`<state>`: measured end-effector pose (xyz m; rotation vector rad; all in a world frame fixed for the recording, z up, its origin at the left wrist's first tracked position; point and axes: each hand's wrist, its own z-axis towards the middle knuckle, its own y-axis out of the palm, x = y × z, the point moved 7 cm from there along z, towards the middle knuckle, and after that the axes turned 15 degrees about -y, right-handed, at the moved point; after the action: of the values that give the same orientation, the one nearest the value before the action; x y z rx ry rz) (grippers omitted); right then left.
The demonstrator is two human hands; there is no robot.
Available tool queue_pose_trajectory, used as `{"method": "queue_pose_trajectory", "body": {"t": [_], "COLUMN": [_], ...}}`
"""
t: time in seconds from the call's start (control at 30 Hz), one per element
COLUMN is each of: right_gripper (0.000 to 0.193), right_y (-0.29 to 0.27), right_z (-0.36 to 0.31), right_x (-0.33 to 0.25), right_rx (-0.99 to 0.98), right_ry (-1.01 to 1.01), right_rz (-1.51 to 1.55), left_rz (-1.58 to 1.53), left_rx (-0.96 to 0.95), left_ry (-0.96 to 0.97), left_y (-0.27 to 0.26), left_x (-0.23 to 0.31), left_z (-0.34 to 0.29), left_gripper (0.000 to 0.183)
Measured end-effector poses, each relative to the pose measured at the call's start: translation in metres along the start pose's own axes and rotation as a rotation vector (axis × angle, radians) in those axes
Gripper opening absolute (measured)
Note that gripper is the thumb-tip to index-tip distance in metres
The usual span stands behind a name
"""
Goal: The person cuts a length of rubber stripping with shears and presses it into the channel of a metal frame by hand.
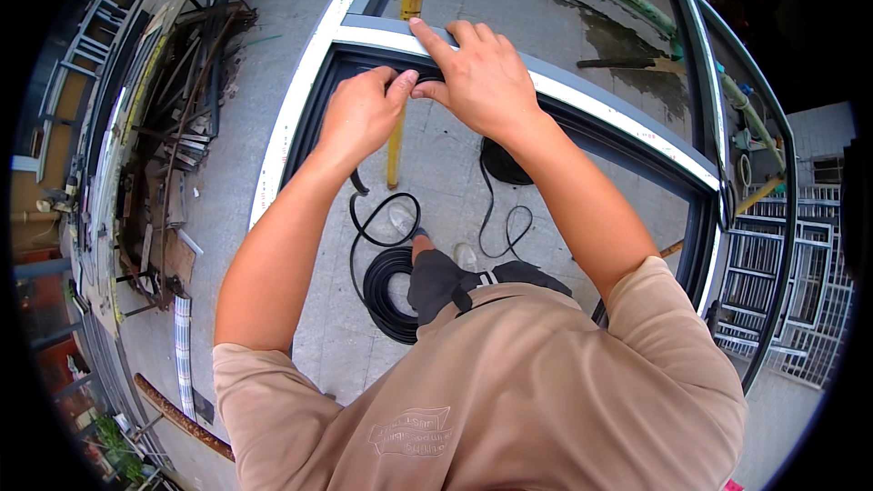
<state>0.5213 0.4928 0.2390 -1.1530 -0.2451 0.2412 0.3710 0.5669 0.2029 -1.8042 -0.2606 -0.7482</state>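
Note:
A large window frame (305,118), dark grey with white film on its faces, lies raised in front of me. At its upper left inner corner my left hand (362,118) is closed, thumb and fingers pinched at the black rubber seal strip (360,184), which hangs below my wrist. Just right of it, my right hand (486,77) grips the crossbar: fingers lie over its top and the thumb presses at the inner groove. Both thumbs nearly meet. The strip under my fingertips is mostly hidden.
Below, on the paved floor, lie a coil of black strip (377,295) and a second black coil (506,164) with loose loops. A yellow bar (396,150) runs beneath the frame. Scrap lengths (195,118) fill a rack at left; finished grilles (773,282) lie at right.

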Motion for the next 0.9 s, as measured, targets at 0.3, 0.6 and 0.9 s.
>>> {"method": "queue_pose_trajectory", "body": {"t": [0.3, 0.6, 0.9], "right_gripper": [0.090, 0.092, 0.084], "right_y": [-0.004, 0.000, 0.001], "right_z": [-0.001, -0.002, -0.004], "right_x": [0.004, -0.001, 0.006], "right_rx": [0.043, 0.054, 0.067], "right_ry": [0.021, 0.037, 0.056], "right_rz": [0.027, 0.034, 0.053], "left_rz": [-0.104, -0.192, 0.085], "left_rx": [-0.029, 0.240, 0.329], "left_ry": [-0.097, -0.221, -0.263], "left_y": [0.014, 0.040, 0.001], "left_x": [-0.020, -0.084, -0.054], "left_z": [-0.022, -0.112, -0.128], "left_gripper": [0.053, 0.044, 0.046]}}
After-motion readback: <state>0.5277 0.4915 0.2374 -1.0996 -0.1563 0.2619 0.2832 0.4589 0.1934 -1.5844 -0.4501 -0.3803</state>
